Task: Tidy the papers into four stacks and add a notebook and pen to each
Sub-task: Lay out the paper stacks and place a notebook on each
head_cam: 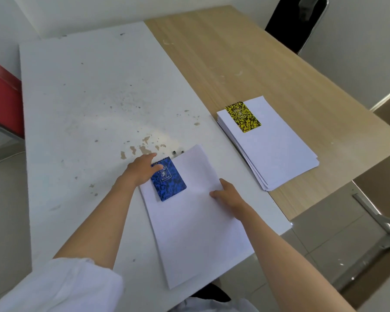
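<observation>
Papers in two stacks on the bench [77, 104], which has a worn white half with chipped patches and a light wood-grain half to its right. Near stack [196, 233]: white sheets lying on the white half at the near edge, its lower corner reaching over the bench edge; top sheet slightly lifted and skewed at the far right. Blue notebook [168, 178], spiral-bound along its top edge, mottled cover, lies flat on the upper left corner of the near stack. Left hand [142, 168]: fingers straight and spread, resting on the notebook's upper left corner and the bench beside it; this grip is apart, nothing clasped. Right hand [227, 194]: laid on the right edge of the near stack, thumb on top of the sheet; whether the fingers curl under the edge cannot be told. Far stack [273, 149]: white sheets, somewhat fanned along the left edge, on the wood-grain half, well apart from both hands. Yellow notebook [243, 117], mottled cover, lies flat on the far stack's upper left corner. Two small dark tips [178, 152] show just beyond the near stack's far edge; too small to identify. White sleeve [61, 287] on the left arm.
</observation>
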